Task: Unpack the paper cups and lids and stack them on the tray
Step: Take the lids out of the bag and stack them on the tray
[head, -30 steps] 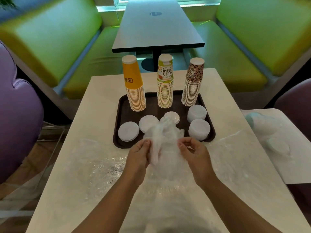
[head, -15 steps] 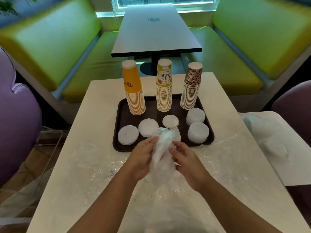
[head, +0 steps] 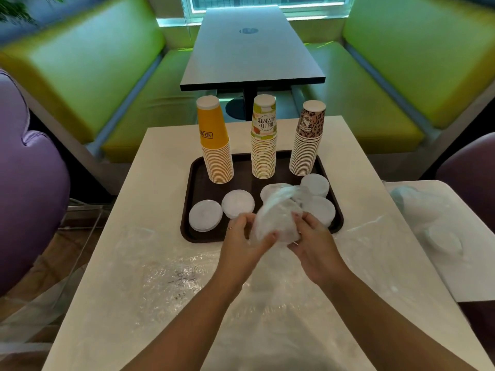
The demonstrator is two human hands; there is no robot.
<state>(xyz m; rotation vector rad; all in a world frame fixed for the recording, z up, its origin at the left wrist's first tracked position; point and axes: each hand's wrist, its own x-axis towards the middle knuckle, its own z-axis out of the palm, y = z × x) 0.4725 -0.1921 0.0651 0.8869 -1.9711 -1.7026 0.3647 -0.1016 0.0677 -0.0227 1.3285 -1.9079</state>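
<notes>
Both forearms are bare, with no sleeves reaching into view. The left hand (head: 242, 241) wears a thin ring on one finger; the right hand (head: 312, 242) shows short painted nails.

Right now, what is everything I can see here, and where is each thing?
Tray: one, dark brown, on the white table.
Cup stacks: three, upside down at the tray's back: yellow, Hello Summer print, leopard print.
Lid piles: white, along the tray's front, such as and; some partly hidden.
Plastic bag: one, clear, apparently holding lids, above the tray's front edge.
Loose wrap: clear, across the table.
Dark table, green benches: behind.
Left hand, right hand: gripping the bag.
</notes>
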